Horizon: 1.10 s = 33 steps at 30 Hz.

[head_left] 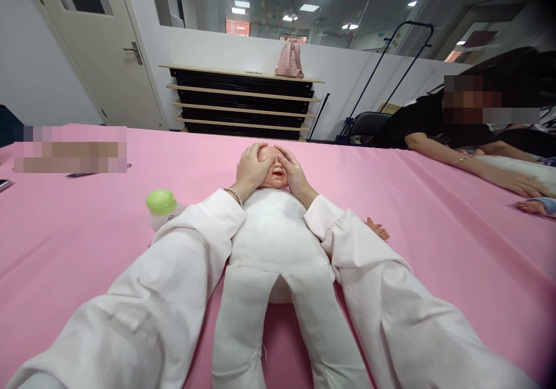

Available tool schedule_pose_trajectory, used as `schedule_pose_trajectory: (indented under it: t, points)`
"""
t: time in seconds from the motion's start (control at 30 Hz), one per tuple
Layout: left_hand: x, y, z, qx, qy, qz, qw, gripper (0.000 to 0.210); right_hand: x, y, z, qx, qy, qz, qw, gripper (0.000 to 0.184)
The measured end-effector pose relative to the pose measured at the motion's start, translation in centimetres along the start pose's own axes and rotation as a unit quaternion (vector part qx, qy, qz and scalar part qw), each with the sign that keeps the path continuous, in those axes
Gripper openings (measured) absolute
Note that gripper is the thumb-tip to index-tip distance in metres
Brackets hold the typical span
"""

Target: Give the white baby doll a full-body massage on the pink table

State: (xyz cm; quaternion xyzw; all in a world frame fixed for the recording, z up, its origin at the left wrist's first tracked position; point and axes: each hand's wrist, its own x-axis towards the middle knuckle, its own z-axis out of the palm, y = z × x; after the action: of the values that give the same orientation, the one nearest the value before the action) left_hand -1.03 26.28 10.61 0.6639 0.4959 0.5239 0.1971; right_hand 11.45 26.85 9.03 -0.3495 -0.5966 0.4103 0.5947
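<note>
A baby doll (278, 227) with a white cloth body lies on its back, head away from me and legs toward me. My left hand (252, 168) is cupped around the left side of its head (277, 182), thumb over the brow. On the other side my right hand (296, 172) curves along the cheek, with its thumb near the eye. Between them the doll's mouth shows, while its eyes are mostly covered. One doll hand (377, 228) sticks out beyond my right sleeve. Left of my left forearm stands a bottle with a green cap (160, 202), partly hidden by the sleeve.
A pink cloth (434, 250) covers the table. At the right, a person in black (417, 117) leans over another doll (516, 169). A phone-like object (4, 185) lies at the left edge. Behind are shelves (243, 102) with a pink backpack (289, 59).
</note>
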Motion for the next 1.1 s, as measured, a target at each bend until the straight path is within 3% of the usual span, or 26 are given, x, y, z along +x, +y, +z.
schedule_pose_trajectory:
  t: [0.27, 0.57, 0.87, 1.1]
  points:
    - [0.42, -0.44, 0.22, -0.011, 0.001, -0.017, 1.000, 0.030, 0.38, 0.33, 0.00, -0.012, 0.016, -0.001, 1.000, 0.032]
    - [-0.06, -0.04, -0.10, -0.010, 0.003, 0.006, 1.000, 0.030, -0.21, -0.14, 0.08, 0.021, -0.010, 0.010, 1.000, 0.046]
    - [0.27, -0.36, 0.18, -0.015, 0.002, -0.001, 1.000, 0.029, 0.28, 0.33, -0.11, 0.007, 0.010, -0.001, 1.000, 0.037]
    - [0.37, -0.50, 0.20, -0.023, 0.001, -0.003, 1.000, 0.026, 0.39, 0.64, -0.19, -0.008, 0.004, -0.020, 1.000, 0.041]
